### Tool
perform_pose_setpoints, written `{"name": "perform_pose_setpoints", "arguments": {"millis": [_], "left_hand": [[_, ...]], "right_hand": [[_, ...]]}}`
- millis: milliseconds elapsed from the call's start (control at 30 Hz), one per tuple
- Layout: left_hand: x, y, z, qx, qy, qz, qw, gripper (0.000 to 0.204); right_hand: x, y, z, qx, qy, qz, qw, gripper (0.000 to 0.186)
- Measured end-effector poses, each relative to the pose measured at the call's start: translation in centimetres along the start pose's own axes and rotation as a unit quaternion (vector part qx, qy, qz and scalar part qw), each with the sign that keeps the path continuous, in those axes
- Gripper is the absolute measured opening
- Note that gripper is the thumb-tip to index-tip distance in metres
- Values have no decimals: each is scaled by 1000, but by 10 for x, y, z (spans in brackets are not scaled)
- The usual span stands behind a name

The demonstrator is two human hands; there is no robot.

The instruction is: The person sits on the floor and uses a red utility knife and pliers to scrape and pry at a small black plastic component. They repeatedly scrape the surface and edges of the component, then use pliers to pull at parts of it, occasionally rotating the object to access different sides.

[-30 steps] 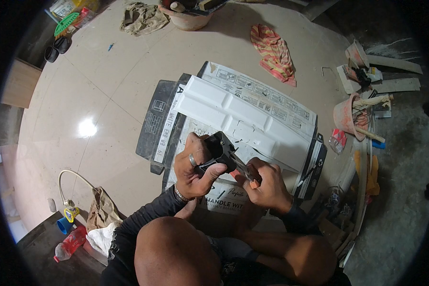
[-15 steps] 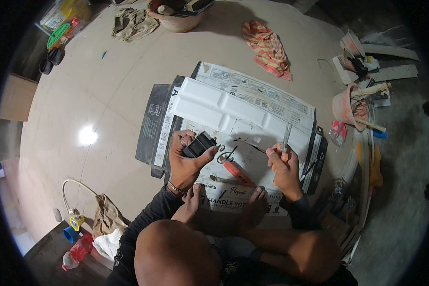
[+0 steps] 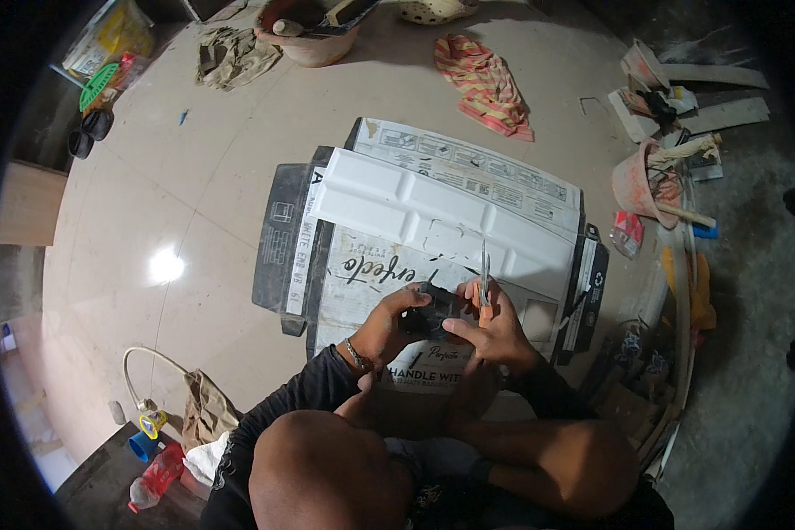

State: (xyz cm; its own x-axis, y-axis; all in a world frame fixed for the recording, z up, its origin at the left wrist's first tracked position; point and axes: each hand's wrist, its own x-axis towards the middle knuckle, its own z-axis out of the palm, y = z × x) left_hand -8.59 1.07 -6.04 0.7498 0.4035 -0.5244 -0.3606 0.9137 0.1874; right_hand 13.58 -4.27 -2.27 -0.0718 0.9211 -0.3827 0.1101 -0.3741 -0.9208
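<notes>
Over a flattened cardboard box [image 3: 362, 243], both of my hands are close together. My left hand [image 3: 382, 329] is closed round a small black block-shaped part [image 3: 431, 311] with a ribbed, hollow-looking body; its exact kind I cannot make out. From the other side, my right hand [image 3: 501, 336] touches the same part with thumb and fingertips. The right hand also grips orange-handled scissors [image 3: 484, 287], their narrow blades pointing away from me. A white grooved panel [image 3: 406, 196] lies across the cardboard beyond my hands. The hands cover part of the cardboard in front of my feet.
A striped cloth [image 3: 483, 84] and a bucket of tools [image 3: 314, 49] lie farther off. On the right stand a pinkish bucket [image 3: 640, 185] and long strips [image 3: 724, 113]. At lower left are a red bottle [image 3: 157, 477], a blue cup [image 3: 141, 445] and a brown bag [image 3: 206, 411].
My hands have come together, bringing the black part toward the middle. The scissors moved left and their spread blades drew together. The red cutter on the cardboard is now hidden.
</notes>
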Motion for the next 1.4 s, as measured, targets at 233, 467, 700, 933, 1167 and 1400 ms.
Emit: {"name": "perform_pose_setpoints", "arguments": {"millis": [233,467,700,933,1167,1400], "left_hand": [[-5,5,4,117,26,2,993,28],[9,29,16,101,51,40,993,42],[5,111,53,-28,-1,128,991,52],[-15,198,123,57,10,281,958,43],[-40,299,202,277,-14,464,841,43],[-49,343,305,471,13,653,593,66]], "right_hand": [[-2,0,-6,36,-29,-28,999,55],[14,-20,-13,-8,8,-104,995,46],[19,-30,-36,94,117,-23,988,29],[23,-10,-73,200,213,52,955,17],[30,-1,-127,365,217,18,905,18],[22,-10,-159,383,279,-27,880,23]]}}
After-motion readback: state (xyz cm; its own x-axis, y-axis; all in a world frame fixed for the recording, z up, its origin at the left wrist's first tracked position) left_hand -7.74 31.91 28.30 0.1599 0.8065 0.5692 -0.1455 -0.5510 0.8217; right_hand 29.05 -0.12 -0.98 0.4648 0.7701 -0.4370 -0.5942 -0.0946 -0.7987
